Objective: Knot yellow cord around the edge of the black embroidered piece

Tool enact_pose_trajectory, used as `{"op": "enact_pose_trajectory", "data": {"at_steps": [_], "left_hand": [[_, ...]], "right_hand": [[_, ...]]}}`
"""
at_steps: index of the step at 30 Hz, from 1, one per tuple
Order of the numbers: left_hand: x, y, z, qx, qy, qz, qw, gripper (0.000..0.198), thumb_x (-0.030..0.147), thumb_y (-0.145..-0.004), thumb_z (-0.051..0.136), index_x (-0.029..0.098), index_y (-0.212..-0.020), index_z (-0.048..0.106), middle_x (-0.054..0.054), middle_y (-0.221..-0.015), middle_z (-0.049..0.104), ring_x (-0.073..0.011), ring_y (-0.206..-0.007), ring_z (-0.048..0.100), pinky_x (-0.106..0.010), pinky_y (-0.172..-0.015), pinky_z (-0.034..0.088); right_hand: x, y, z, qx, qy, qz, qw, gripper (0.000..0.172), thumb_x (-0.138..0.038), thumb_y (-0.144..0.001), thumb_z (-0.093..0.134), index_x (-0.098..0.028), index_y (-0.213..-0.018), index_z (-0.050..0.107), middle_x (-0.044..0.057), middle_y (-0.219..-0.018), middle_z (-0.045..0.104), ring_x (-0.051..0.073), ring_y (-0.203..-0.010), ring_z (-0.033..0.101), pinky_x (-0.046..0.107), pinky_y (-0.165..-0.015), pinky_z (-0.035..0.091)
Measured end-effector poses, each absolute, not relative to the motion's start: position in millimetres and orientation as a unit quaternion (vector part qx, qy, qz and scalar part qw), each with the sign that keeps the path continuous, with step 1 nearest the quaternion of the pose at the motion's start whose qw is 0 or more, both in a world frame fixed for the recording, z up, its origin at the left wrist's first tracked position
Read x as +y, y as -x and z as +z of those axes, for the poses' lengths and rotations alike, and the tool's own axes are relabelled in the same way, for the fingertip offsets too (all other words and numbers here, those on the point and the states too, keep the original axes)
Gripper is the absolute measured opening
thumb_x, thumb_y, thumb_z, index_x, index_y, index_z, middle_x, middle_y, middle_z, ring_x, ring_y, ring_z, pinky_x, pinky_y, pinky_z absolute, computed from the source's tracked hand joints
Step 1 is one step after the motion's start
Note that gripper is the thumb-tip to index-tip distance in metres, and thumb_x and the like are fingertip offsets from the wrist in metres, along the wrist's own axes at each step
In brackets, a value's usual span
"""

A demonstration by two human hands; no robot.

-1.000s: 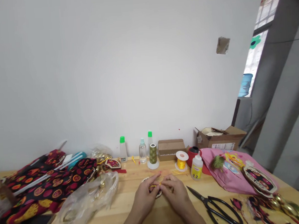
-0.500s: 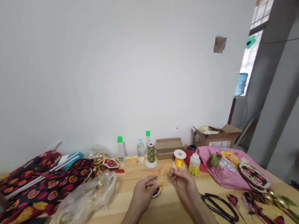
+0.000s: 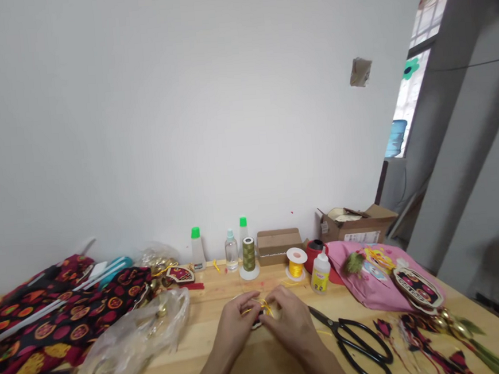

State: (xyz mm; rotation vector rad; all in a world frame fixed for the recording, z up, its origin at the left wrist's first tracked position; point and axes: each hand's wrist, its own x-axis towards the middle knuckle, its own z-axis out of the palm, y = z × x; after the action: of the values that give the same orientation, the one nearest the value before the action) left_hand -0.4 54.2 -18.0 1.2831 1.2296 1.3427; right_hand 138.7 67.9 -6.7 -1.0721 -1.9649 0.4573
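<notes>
My left hand (image 3: 238,323) pinches a thin yellow cord (image 3: 266,307) over the wooden table. Its fingers also rest at a small dark ornament with a pale edge (image 3: 256,325), mostly covered by the fingers. Close beside it, my right hand (image 3: 291,322) is closed, thumb and fingertips meeting at the loops of the same cord. Black-handled scissors (image 3: 360,345) lie just right of my right hand. Beyond the hands stand a spool of yellow cord (image 3: 297,268), a cone of green thread (image 3: 248,255) and a glue bottle with a yellow label (image 3: 321,273).
Patterned dark fabric (image 3: 69,316) and a clear plastic bag (image 3: 136,340) cover the left side. Along the wall are small bottles and a shallow cardboard box (image 3: 279,254). At right sit a pink bag (image 3: 370,293), an open carton (image 3: 357,233) and tasselled ornaments (image 3: 438,333).
My right hand has come left and down to meet my left hand at the cord and ornament. The scissors' blades are now uncovered. The whole view has shifted slightly.
</notes>
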Motion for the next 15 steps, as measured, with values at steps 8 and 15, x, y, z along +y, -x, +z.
{"op": "enact_pose_trajectory", "data": {"at_steps": [8, 15], "left_hand": [[59, 4, -25, 0.532, -0.551, 0.514, 0.386, 0.032, 0.025, -0.062, 0.055, 0.010, -0.090, 0.059, -0.006, -0.068, 0.065, -0.0176, -0.066, 0.059, -0.026, -0.062, 0.044], [54, 3, -12, 0.543, -0.607, 0.464, 0.348, 0.026, 0.029, -0.063, 0.052, 0.015, -0.080, 0.064, -0.006, -0.078, 0.066, -0.0181, -0.071, 0.056, -0.024, -0.064, 0.042]], "right_hand": [[81, -142, -20, -0.751, 0.372, 0.318, 0.443, 0.015, -0.020, -0.068, 0.050, -0.019, -0.073, 0.064, 0.004, -0.073, 0.062, 0.016, -0.070, 0.054, 0.025, -0.063, 0.040], [88, -137, -25, -0.653, 0.367, 0.464, 0.473, 0.015, -0.021, -0.060, 0.058, -0.016, -0.074, 0.062, 0.004, -0.070, 0.063, 0.017, -0.064, 0.056, 0.027, -0.059, 0.043]]}}
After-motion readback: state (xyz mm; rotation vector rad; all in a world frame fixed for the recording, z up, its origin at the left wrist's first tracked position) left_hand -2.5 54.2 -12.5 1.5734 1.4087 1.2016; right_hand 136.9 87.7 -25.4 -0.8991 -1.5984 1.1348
